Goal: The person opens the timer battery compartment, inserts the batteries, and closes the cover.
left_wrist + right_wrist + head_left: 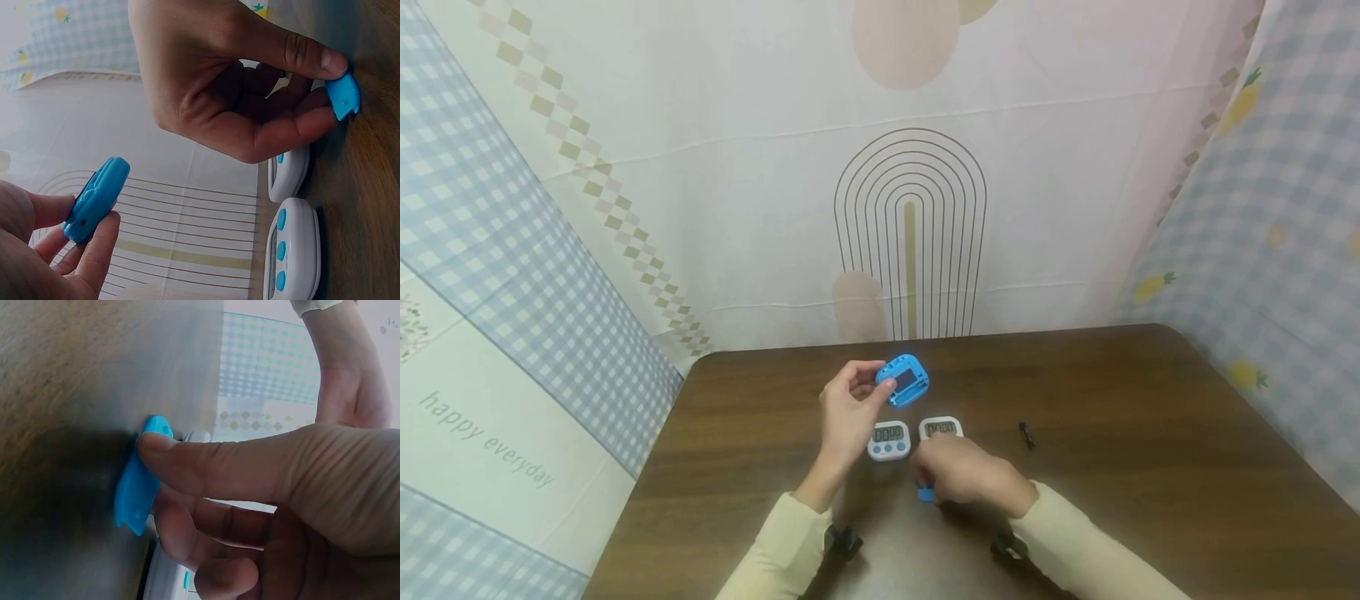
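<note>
My left hand (847,417) grips a blue timer-like case (912,395) by its left edge, thumb on one face and fingers behind, above the table. In the head view a dark rectangle and recesses show on the case; the left wrist view has it nearly edge-on (102,200). Low over the table, my right hand (958,468) pinches a small blue plastic piece (134,494) with a notched end between thumb and fingers. Beyond the hands are two white digital timers: the left one (888,451) with blue buttons, the right one (941,423) partly hidden behind the right hand.
A small black object (1026,435) lies on the brown wooden table (1120,500), right of the timers. Patterned cloth (760,208) hangs behind the table, with checked cloth on both sides. Black straps with small devices (844,542) are worn on both wrists.
</note>
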The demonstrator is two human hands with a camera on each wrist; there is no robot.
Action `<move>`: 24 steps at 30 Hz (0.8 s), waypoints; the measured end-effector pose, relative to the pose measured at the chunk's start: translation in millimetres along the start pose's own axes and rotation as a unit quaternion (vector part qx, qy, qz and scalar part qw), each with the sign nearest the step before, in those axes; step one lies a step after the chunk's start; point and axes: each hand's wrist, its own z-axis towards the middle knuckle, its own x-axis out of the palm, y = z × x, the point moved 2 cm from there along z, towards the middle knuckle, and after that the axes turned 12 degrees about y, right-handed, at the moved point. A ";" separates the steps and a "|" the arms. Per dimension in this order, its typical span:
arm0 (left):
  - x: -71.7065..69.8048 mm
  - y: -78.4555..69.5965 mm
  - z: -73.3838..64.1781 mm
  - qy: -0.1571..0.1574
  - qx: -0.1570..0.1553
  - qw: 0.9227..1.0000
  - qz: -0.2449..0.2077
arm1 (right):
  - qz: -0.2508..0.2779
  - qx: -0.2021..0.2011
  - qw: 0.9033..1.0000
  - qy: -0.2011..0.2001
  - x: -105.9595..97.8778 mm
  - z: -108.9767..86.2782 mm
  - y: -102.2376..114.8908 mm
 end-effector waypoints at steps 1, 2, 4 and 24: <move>0.0 -0.2 -0.2 0.001 0.000 1.000 0.001 | -0.005 0.001 1.000 -0.002 0.4 0.3 -0.1; 0.1 -0.2 -0.2 0.002 0.000 1.000 0.000 | -0.007 0.002 1.000 -0.003 0.8 0.5 -0.3; 0.2 0.3 -0.1 0.003 0.000 1.000 0.000 | -0.012 0.003 1.000 -0.004 0.9 0.3 -0.2; 0.9 2.6 0.4 0.002 0.008 1.000 -0.012 | 0.032 0.043 0.999 0.006 -14.8 -8.8 -11.3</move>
